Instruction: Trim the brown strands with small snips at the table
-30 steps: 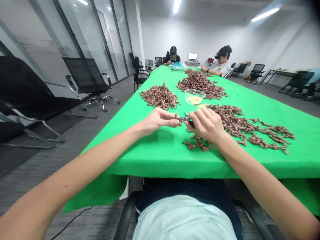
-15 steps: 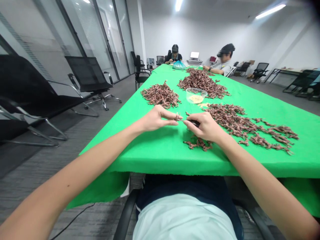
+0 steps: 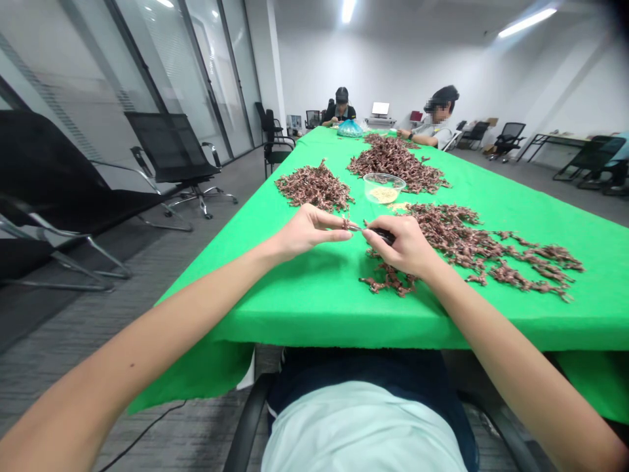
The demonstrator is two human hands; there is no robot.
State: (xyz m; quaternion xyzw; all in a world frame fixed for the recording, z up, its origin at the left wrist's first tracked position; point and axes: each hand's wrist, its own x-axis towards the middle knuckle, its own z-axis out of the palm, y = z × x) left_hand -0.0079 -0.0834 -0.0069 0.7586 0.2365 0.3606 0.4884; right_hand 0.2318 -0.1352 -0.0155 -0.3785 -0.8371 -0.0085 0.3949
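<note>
Between the thumb and fingers of my left hand [image 3: 312, 227] is pinched a small brown figure [image 3: 346, 224] with thin limbs. My right hand [image 3: 400, 242] is wrapped round a black-handled tool [image 3: 384, 234]; its thin metal tip points left and meets the figure. Whether the tip is a blade is too small to tell. A few more brown figures [image 3: 390, 282] lie on the green cloth [image 3: 295, 295] beneath my right hand. To its right spreads a loose heap of the same figures [image 3: 447, 229].
A smaller pile of figures [image 3: 317, 185] lies beyond my left hand, and a larger pile [image 3: 398, 164] farther back. A clear plastic tub [image 3: 384, 190] holds pale yellow bits. Two people sit at the far end near a blue bag [image 3: 350, 128]. Black chairs [image 3: 164, 147] stand left.
The figure has turned slightly in my left fingers, and the tool tip has shifted a little against it. Both hands keep nearly the same place.
</note>
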